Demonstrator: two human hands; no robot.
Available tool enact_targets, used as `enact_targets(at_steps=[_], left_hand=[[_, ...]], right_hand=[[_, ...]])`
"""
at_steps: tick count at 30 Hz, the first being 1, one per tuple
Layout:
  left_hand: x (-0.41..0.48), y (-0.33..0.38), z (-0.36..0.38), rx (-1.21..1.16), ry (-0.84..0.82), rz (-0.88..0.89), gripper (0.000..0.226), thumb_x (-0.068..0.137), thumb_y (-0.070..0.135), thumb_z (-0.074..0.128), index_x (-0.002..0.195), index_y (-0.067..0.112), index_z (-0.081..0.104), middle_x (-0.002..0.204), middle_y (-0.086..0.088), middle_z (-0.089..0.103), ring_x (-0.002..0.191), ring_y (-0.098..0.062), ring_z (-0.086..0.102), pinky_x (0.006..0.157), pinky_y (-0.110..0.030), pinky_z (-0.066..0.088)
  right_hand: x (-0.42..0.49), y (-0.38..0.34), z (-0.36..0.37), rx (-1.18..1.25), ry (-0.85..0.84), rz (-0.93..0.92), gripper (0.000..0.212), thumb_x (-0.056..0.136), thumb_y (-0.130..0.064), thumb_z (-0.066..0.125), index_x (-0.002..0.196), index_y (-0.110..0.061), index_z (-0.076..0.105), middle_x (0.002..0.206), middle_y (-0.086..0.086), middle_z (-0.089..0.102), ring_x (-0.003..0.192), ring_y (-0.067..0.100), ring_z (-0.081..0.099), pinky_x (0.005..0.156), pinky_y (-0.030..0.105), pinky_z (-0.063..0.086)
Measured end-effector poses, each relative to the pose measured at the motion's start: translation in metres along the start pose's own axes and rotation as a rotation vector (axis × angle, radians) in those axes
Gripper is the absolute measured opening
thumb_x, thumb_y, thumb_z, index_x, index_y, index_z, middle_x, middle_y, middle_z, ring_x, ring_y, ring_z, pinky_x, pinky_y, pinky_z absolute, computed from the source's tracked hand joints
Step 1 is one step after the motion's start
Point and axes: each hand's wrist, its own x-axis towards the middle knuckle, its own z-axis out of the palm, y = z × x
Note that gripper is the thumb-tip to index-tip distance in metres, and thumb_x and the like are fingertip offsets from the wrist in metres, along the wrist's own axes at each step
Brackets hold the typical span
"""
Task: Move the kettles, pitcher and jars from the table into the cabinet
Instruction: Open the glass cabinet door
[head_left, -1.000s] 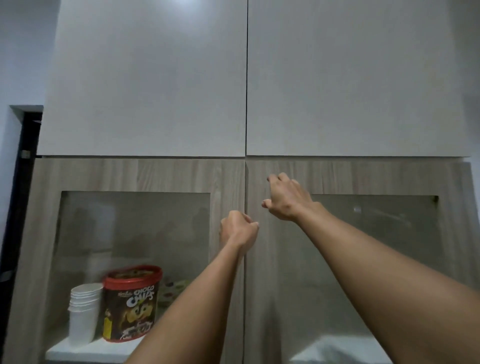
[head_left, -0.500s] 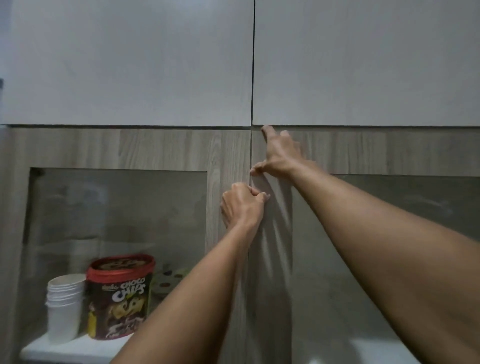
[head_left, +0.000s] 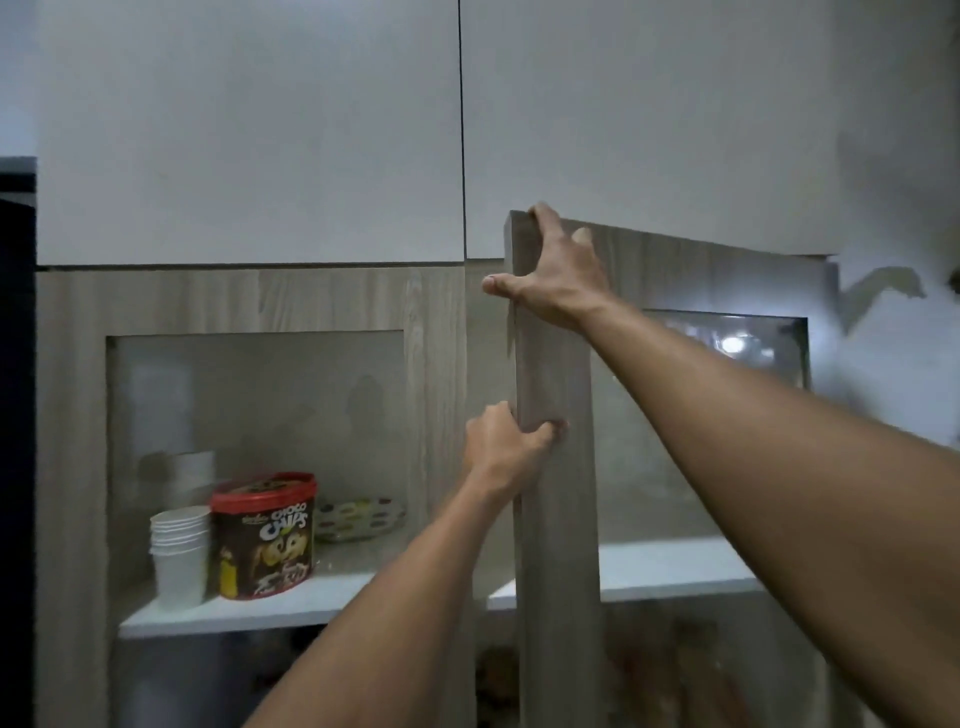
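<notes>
A wood-grain cabinet with glass-paned doors fills the view. Its right door (head_left: 556, 519) stands partly swung out toward me. My right hand (head_left: 556, 275) grips the door's top corner, thumb on the free edge. My left hand (head_left: 506, 449) is closed around the same free edge lower down. The left door (head_left: 431, 395) is shut. No kettle, pitcher, jar or table is in view.
Behind the left glass, a white shelf (head_left: 249, 616) carries a stack of white cups (head_left: 179, 553), a red-lidded Choco Chips tub (head_left: 265, 535) and a dotted plate (head_left: 358, 517). Another white shelf (head_left: 670, 574) shows behind the right door. White upper cabinet doors (head_left: 249, 135) hang above.
Both hands have taken hold of the right door's free edge and pulled it out from shut to partly open. The right hand moved up to the top corner.
</notes>
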Motion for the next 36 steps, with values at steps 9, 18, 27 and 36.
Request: enact_targets(at_steps=[9, 18, 27, 36], left_hand=[[-0.155, 0.081, 0.02, -0.05, -0.064, 0.166, 0.027, 0.083, 0.02, 0.069, 0.104, 0.01, 0.055, 0.099, -0.012, 0.068, 0.091, -0.034, 0.064, 0.078, -0.042, 0.055], [-0.261, 0.186, 0.098, -0.339, -0.249, 0.364, 0.045, 0.086, 0.027, 0.072, 0.123, 0.017, 0.049, 0.115, -0.002, 0.058, 0.097, -0.017, 0.062, 0.082, -0.028, 0.054], [-0.316, 0.291, 0.248, -0.351, -0.507, 0.266, 0.084, 0.083, 0.056, 0.067, 0.143, 0.018, 0.022, 0.147, -0.009, 0.034, 0.132, -0.029, 0.041, 0.104, -0.042, 0.044], [-0.335, 0.373, 0.386, -0.138, -0.73, 0.351, 0.075, 0.088, 0.038, 0.068, 0.146, 0.017, 0.025, 0.149, -0.012, 0.035, 0.129, -0.033, 0.047, 0.103, -0.044, 0.046]], right_hand=[[-0.144, 0.015, -0.124, -0.214, 0.026, 0.196, 0.073, 0.077, -0.056, 0.061, 0.137, -0.019, 0.044, 0.136, 0.014, 0.049, 0.115, 0.033, 0.058, 0.092, 0.04, 0.049], [-0.198, 0.051, -0.28, -0.293, 0.214, 0.283, 0.029, 0.072, -0.04, 0.055, 0.075, -0.011, 0.055, 0.07, 0.005, 0.058, 0.064, 0.027, 0.054, 0.062, 0.035, 0.04], [-0.233, 0.161, -0.419, -0.287, 0.38, 0.396, 0.032, 0.075, -0.041, 0.055, 0.069, -0.009, 0.055, 0.067, 0.007, 0.059, 0.066, 0.031, 0.058, 0.063, 0.037, 0.048], [-0.217, 0.302, -0.522, -0.151, 0.46, 0.711, 0.046, 0.08, -0.015, 0.055, 0.125, -0.006, 0.055, 0.116, 0.014, 0.065, 0.103, 0.037, 0.064, 0.093, 0.045, 0.054]])
